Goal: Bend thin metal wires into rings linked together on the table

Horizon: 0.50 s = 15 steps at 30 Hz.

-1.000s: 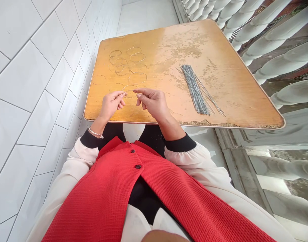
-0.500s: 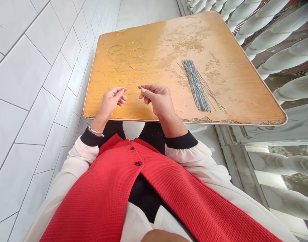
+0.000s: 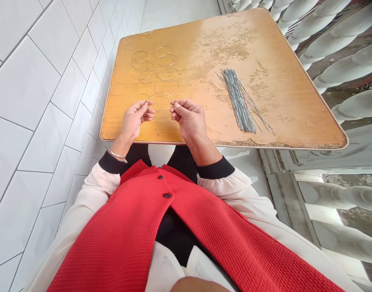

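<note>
Between my hands a thin wire (image 3: 160,93) bows in an arc above the near left part of the table. My left hand (image 3: 137,117) pinches one side of it between thumb and fingers. On the other side, my right hand (image 3: 190,117) has its thumb and forefinger closed on the same wire. Just beyond my hands lie several thin wire rings (image 3: 167,85), some of them overlapping. Whether the held wire forms a full loop is hard to tell against the rings behind it.
A bundle of straight grey wires (image 3: 239,101) lies on the right half of the worn wooden table (image 3: 201,81), a few strands splayed. A white tiled wall (image 3: 46,101) runs along the left. White balusters (image 3: 340,69) stand close to the right edge.
My right hand has turned slightly and the held wire now bows in a rounder arc. My left hand is nearly in place. The view has shifted slightly.
</note>
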### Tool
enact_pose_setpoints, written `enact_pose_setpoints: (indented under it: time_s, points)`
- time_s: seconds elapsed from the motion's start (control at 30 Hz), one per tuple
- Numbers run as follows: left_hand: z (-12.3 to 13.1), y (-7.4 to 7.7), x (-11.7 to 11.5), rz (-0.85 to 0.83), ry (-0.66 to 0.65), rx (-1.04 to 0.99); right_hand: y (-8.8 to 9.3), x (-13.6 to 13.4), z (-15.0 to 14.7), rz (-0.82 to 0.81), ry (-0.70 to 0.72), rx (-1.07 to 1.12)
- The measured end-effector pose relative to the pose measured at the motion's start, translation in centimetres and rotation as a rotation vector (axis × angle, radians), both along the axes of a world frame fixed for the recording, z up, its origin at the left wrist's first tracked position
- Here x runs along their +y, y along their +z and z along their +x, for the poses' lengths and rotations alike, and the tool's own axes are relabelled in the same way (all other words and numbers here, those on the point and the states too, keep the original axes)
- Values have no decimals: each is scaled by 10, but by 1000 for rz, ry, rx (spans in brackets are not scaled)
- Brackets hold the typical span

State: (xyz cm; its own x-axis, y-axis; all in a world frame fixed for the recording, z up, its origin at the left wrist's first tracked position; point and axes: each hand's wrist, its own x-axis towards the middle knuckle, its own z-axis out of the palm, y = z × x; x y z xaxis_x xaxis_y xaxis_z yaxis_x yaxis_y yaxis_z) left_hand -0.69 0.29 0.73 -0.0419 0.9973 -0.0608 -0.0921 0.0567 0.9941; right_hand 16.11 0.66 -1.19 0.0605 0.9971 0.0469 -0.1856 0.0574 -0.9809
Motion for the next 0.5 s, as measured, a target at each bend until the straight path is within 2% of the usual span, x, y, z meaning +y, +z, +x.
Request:
enact_pose_setpoints:
  time_s: [0.2,0.37,0.5]
  points:
    - [7,-6,0,51,74,-27,-6,-2,-4,12,21,101]
    - [15,-13,-2,81,116,-28,-13,1,-6,39,-6,25]
    - [18,-17,-2,95,127,-78,-16,2,-9,35,-14,69]
